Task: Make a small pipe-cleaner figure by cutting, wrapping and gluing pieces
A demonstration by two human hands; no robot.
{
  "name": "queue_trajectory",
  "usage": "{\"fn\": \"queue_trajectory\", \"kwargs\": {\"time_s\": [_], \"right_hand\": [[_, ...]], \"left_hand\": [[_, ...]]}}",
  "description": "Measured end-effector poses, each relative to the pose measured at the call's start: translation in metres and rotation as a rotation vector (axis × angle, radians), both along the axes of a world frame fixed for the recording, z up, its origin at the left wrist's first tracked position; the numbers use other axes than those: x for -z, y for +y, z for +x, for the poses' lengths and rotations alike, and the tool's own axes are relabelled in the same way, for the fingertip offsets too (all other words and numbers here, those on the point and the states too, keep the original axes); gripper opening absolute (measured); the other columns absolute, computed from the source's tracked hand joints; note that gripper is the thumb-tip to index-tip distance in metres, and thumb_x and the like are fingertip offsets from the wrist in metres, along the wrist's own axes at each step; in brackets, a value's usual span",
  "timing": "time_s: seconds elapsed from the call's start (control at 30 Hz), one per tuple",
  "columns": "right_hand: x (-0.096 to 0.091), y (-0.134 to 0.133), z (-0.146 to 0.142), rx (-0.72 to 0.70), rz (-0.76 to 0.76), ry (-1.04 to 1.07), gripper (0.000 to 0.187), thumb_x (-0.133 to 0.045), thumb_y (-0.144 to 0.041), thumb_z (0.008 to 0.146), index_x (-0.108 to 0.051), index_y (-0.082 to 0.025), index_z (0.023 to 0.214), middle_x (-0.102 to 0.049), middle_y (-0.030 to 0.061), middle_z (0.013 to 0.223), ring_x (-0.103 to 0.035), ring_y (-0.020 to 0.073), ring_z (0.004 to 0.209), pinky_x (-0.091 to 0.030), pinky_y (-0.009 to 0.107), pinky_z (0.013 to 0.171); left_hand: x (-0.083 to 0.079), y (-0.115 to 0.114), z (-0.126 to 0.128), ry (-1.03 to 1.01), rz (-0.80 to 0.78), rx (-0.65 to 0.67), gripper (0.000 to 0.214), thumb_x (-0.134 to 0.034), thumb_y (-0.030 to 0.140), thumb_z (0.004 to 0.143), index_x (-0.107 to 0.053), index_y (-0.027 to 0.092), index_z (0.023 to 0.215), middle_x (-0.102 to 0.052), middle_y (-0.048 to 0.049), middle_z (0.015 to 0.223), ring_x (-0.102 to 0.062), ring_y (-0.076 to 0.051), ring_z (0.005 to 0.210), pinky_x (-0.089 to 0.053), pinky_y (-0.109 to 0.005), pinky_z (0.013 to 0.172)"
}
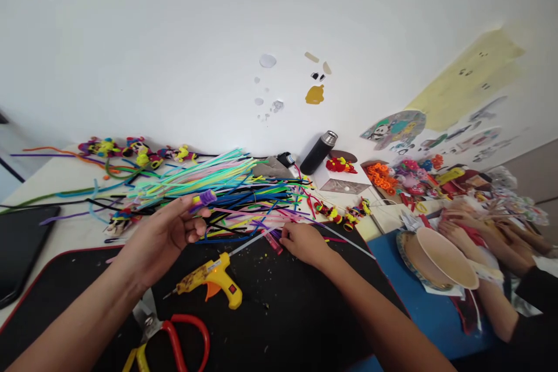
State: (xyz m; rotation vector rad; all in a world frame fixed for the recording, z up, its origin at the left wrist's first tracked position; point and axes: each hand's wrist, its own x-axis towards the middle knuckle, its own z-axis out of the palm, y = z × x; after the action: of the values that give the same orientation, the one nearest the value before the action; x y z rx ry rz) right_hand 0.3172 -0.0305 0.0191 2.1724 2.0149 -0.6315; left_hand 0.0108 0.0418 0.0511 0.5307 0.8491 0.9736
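My left hand (168,235) is closed, pinching a small purple and yellow pipe-cleaner coil (204,200) between thumb and forefinger. My right hand (307,244) is closed, its fingertips at the front edge of the pipe-cleaner pile (261,195); what they hold is hidden. Beside those fingertips lies a pinkish-red piece (273,242). Between my hands a yellow glue gun (229,285) lies on the black mat (283,314), a clear glue stick coming out of its back. Scissors (176,343) with red handles lie below my left hand.
Finished pipe-cleaner figures (142,151) lie along the wall. A black thermos (319,152) stands tilted in view beside a white box (342,179). More figures (351,214) lie right. A dark tablet (26,250) is at far left. Another person's hands (462,232) work by a bowl (449,258).
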Motion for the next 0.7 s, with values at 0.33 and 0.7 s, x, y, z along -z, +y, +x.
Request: {"fn": "queue_trajectory", "kwargs": {"time_s": [0.33, 0.7], "right_hand": [[-0.018, -0.021, 0.011, -0.056, -0.003, 0.029, 0.004, -0.070, -0.019, 0.090, -0.073, -0.019, 0.088, -0.073, 0.0054, 0.080, -0.063, 0.0204, 0.074, -0.026, 0.030, 0.062], [-0.022, -0.075, 0.006, 0.277, -0.172, 0.754, 0.016, -0.063, -0.037, 0.095, -0.059, -0.022, 0.091, -0.071, -0.0009, 0.076, -0.067, 0.0161, 0.060, -0.043, 0.023, 0.051]], "left_hand": [[0.009, -0.003, 0.003, -0.023, 0.017, 0.044, 0.024, -0.089, 0.030, 0.078, -0.071, 0.016, 0.086, -0.078, -0.0056, 0.079, -0.066, -0.015, 0.055, -0.052, -0.021, 0.045], [0.009, -0.019, 0.015, -0.038, 0.009, 0.193, 0.030, -0.093, 0.025, 0.074, -0.074, 0.015, 0.095, -0.080, -0.0084, 0.088, -0.074, -0.018, 0.064, -0.053, -0.021, 0.050]]}}
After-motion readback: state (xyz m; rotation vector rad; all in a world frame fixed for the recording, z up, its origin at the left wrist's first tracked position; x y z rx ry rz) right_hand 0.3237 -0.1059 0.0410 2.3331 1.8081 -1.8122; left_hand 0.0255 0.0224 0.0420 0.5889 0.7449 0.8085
